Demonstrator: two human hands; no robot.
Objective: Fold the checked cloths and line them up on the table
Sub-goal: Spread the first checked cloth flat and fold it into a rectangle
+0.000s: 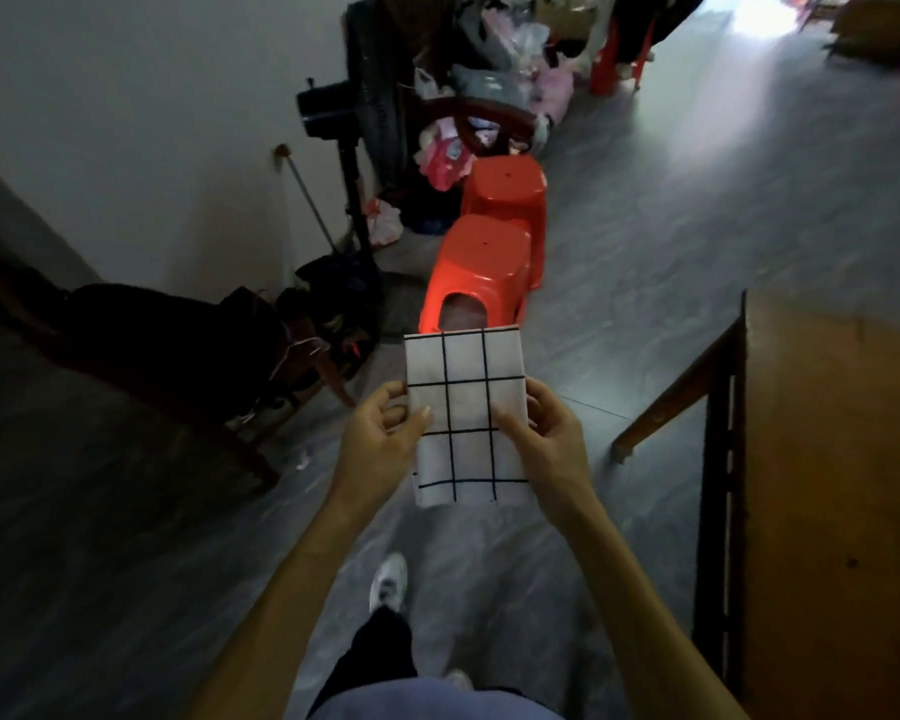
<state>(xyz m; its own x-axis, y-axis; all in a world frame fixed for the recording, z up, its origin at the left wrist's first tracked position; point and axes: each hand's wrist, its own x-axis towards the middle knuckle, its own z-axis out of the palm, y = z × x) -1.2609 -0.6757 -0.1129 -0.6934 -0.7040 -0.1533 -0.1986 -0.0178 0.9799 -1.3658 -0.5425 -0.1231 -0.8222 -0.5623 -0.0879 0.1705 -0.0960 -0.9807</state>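
Note:
A folded white cloth with a black grid pattern is held flat in the air in front of me, above the grey floor. My left hand pinches its left edge, thumb on top. My right hand pinches its right edge the same way. The wooden table fills the right side of the view; no cloth shows on the part I can see.
Two red plastic stools stand on the floor just beyond the cloth. A dark wooden chair with dark bags is at the left. A standing fan and piles of clothes and bags line the far wall. My feet are below.

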